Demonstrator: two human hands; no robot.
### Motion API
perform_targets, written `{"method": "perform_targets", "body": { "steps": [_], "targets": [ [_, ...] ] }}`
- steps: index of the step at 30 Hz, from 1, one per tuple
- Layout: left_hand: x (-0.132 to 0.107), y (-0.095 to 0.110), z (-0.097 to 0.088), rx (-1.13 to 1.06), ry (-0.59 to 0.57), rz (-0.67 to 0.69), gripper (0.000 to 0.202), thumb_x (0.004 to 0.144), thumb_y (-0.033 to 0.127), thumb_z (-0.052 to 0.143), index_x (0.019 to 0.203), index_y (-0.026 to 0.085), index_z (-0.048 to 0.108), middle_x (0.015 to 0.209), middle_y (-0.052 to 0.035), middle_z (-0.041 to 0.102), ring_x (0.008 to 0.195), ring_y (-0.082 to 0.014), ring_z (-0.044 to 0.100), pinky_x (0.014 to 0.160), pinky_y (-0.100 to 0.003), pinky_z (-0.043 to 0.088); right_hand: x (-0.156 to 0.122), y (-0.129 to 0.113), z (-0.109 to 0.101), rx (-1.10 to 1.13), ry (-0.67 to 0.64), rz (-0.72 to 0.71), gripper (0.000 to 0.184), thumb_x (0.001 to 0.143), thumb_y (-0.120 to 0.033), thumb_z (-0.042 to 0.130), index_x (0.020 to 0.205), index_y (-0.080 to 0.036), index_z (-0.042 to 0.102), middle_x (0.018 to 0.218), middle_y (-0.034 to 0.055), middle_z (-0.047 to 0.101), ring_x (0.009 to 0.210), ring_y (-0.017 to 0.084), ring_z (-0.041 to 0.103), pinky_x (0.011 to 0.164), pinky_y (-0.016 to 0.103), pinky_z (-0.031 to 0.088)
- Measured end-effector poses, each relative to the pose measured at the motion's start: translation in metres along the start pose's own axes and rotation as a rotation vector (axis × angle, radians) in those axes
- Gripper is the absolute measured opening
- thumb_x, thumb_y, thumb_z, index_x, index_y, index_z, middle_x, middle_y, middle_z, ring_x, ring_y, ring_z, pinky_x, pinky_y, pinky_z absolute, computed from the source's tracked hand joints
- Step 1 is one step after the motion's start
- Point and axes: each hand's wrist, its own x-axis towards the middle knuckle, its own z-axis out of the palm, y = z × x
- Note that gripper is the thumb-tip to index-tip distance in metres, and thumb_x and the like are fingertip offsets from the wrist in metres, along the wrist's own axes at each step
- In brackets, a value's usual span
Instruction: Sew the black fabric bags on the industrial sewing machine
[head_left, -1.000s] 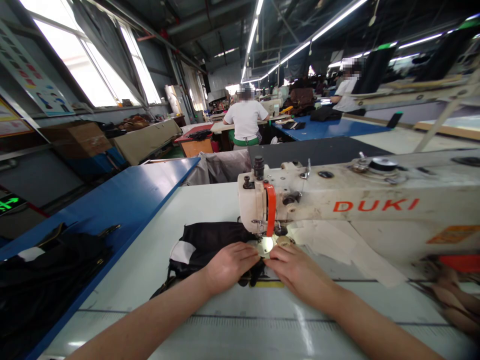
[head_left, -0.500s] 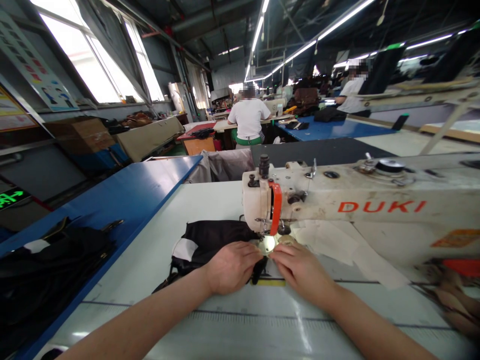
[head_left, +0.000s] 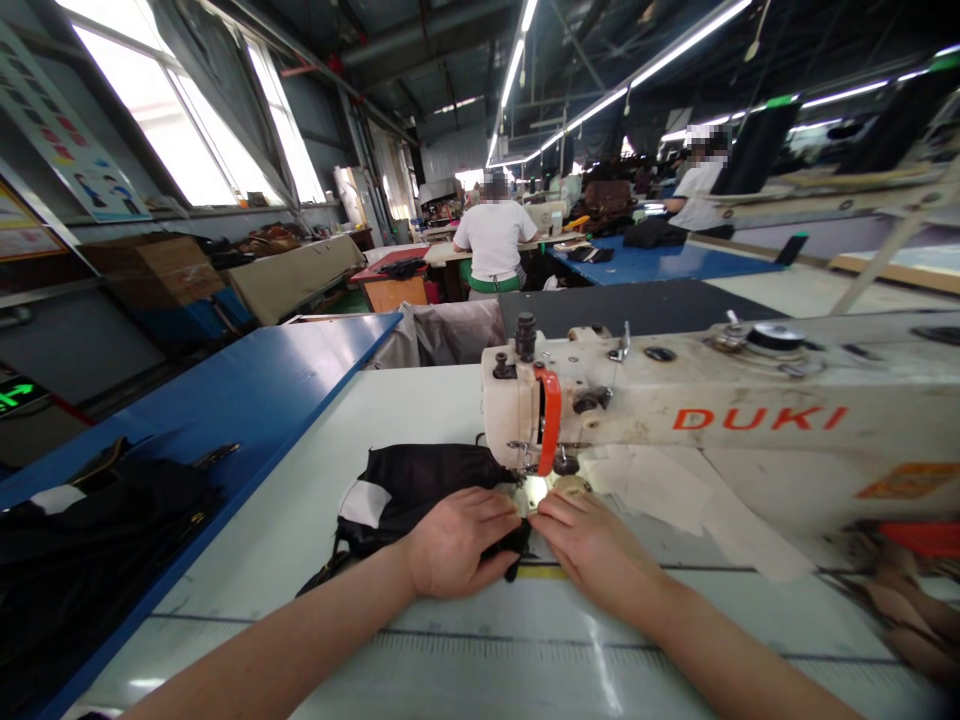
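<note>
A black fabric piece [head_left: 420, 480] with a white patch lies on the white sewing table [head_left: 390, 410], running under the head of a cream DUKI sewing machine [head_left: 675, 410]. My left hand [head_left: 454, 540] rests on the fabric's near edge with fingers curled, gripping it just left of the needle. My right hand [head_left: 589, 540] lies beside it, fingertips pinched on the fabric edge in front of the lit needle plate [head_left: 536, 490]. The two hands almost touch.
A blue table [head_left: 255, 390] stands to the left with a heap of dark fabric [head_left: 82, 550] on it. White paper pieces [head_left: 660, 490] lie under the machine arm. Two people in white shirts [head_left: 491, 240] work at tables further back.
Both hands have drawn slightly toward me and closer together on the fabric edge. The left fingers have curled tighter over the black fabric.
</note>
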Motion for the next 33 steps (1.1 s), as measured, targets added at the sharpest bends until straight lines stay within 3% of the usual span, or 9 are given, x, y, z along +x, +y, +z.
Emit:
{"method": "perform_targets", "body": {
  "steps": [8, 15, 19, 33],
  "targets": [
    [-0.001, -0.008, 0.002, -0.014, 0.01, 0.022, 0.034, 0.089, 0.028, 0.046, 0.118, 0.012, 0.053, 0.114, -0.0128, 0.06, 0.108, -0.0239, 0.055, 0.096, -0.039, 0.043, 0.003, -0.002, -0.002, -0.033, -0.033, 0.029, 0.016, 0.084, -0.009, 0.052, 0.094, -0.018, 0.061, 0.089, 0.0049, 0.061, 0.087, 0.022, 0.052, 0.082, 0.036, 0.039],
    [0.008, -0.022, 0.001, -0.025, 0.01, 0.024, 0.035, 0.089, 0.025, 0.044, 0.121, 0.014, 0.052, 0.116, -0.0122, 0.06, 0.111, -0.0239, 0.054, 0.097, -0.04, 0.043, 0.013, -0.002, -0.005, -0.02, -0.041, 0.136, 0.019, 0.087, -0.011, 0.047, 0.096, -0.018, 0.062, 0.09, 0.0069, 0.063, 0.088, 0.023, 0.052, 0.082, 0.036, 0.038],
    [0.013, -0.029, 0.002, -0.016, 0.024, 0.01, 0.035, 0.089, 0.025, 0.044, 0.122, 0.014, 0.052, 0.116, -0.0121, 0.061, 0.111, -0.0241, 0.054, 0.098, -0.041, 0.042, 0.013, -0.002, -0.002, -0.014, -0.011, 0.173, 0.024, 0.088, -0.012, 0.043, 0.104, -0.017, 0.061, 0.094, 0.008, 0.063, 0.089, 0.023, 0.053, 0.086, 0.038, 0.037],
    [0.013, -0.031, 0.004, -0.008, 0.042, -0.008, 0.033, 0.089, 0.025, 0.044, 0.119, 0.014, 0.054, 0.113, -0.0117, 0.062, 0.109, -0.0236, 0.055, 0.097, -0.04, 0.042, 0.002, 0.002, 0.005, 0.029, 0.138, 0.191, 0.022, 0.086, -0.012, 0.047, 0.097, -0.017, 0.066, 0.088, 0.0085, 0.063, 0.089, 0.024, 0.048, 0.083, 0.038, 0.04]
  ]
}}
